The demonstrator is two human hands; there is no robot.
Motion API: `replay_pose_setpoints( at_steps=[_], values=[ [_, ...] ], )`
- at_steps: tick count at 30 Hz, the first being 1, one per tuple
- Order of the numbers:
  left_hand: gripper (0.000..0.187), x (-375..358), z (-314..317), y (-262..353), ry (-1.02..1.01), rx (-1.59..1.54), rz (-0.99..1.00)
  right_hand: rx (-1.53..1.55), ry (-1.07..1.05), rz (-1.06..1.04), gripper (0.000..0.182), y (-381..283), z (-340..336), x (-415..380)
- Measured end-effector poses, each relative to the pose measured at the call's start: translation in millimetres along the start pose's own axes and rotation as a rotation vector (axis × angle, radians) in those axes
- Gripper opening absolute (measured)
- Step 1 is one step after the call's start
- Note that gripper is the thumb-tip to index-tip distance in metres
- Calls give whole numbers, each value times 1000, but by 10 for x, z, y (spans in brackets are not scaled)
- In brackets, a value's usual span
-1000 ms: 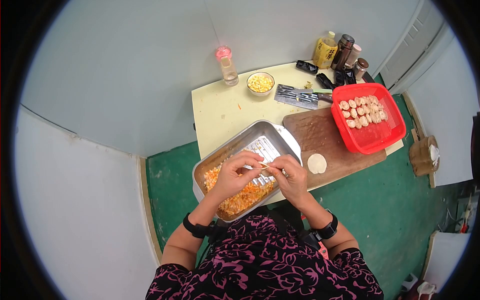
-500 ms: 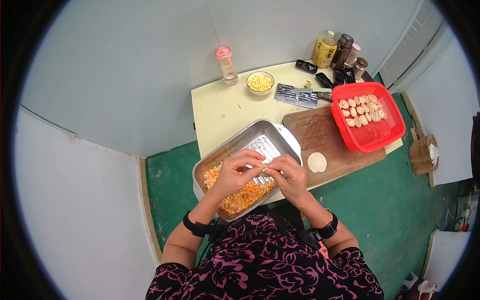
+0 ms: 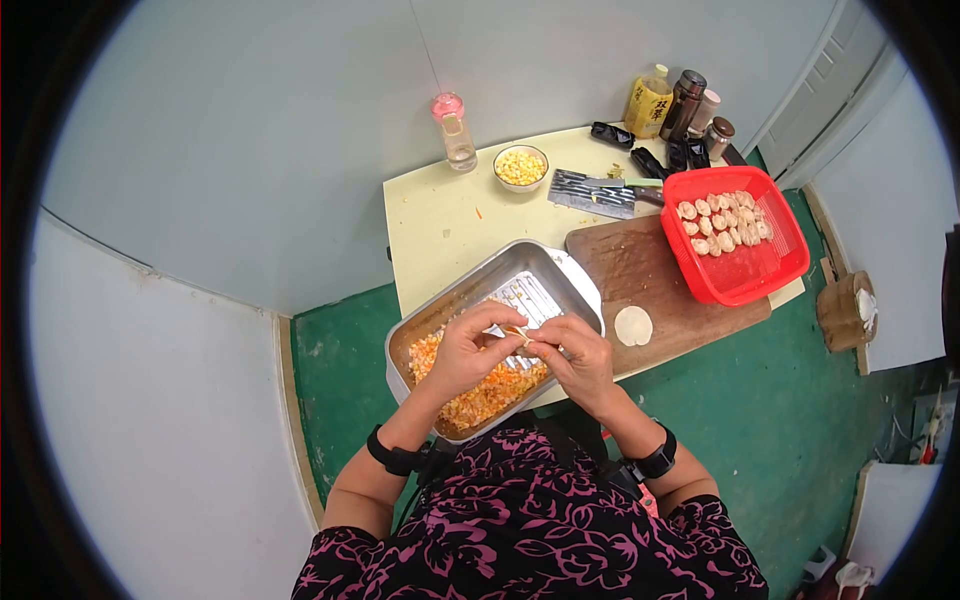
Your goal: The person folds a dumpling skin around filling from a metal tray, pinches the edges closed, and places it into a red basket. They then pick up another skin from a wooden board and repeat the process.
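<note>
Both hands meet above a metal tray (image 3: 497, 262). My left hand (image 3: 474, 347) pinches a small dumpling (image 3: 516, 333), partly covered by the fingers, with a bit of orange filling showing. On its other side, the fingertips of my right hand (image 3: 574, 357) are closed on the same dumpling. Chopped orange and white filling (image 3: 487, 400) lies in the near left part of the tray. Just right of my right hand, pale round wrappers (image 3: 633, 326) rest on a wooden board (image 3: 600, 262).
A red basket (image 3: 740, 283) with several dumplings overlaps the board's right side. Behind are a cleaver (image 3: 590, 195), a green-handled knife (image 3: 640, 182), a bowl of corn (image 3: 521, 168) and a pink-lidded bottle (image 3: 455, 135). More bottles and jars (image 3: 685, 100) stand at the back right.
The fingers have shifted slightly around the dumpling, and more of its wrapper and filling shows beside my left hand's fingertips. The tray and basket look the same.
</note>
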State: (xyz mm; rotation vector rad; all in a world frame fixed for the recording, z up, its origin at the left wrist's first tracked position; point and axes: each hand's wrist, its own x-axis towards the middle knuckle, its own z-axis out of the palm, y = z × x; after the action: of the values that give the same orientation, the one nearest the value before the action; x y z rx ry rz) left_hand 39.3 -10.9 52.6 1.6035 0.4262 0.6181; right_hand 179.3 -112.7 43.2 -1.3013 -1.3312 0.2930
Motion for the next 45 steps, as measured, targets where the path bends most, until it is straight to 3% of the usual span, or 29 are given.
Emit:
replay_pose_setpoints(
  at_steps=[9, 13, 22, 28, 41, 45],
  values=[
    [13, -2, 32, -46, 30, 11, 52, 37, -24, 38, 16, -15, -1, -26],
    [15, -18, 63, 11, 32, -114, -70, 58, -34, 65, 15, -6, 19, -28],
    [20, -50, 23, -57, 35, -167, -140, 52, -50, 63, 13, 2, 32, -23],
    [16, -53, 26, -11, 52, -238, -114, 31, -47, 82, 11, -2, 51, -21],
    [15, -100, 21, -32, 34, -77, -17, 34, -7, 152, 17, -61, 27, -14],
    [16, -110, 25, -61, 21, -44, -10, 5, -25, 86, 16, -10, 15, -39]
  ],
)
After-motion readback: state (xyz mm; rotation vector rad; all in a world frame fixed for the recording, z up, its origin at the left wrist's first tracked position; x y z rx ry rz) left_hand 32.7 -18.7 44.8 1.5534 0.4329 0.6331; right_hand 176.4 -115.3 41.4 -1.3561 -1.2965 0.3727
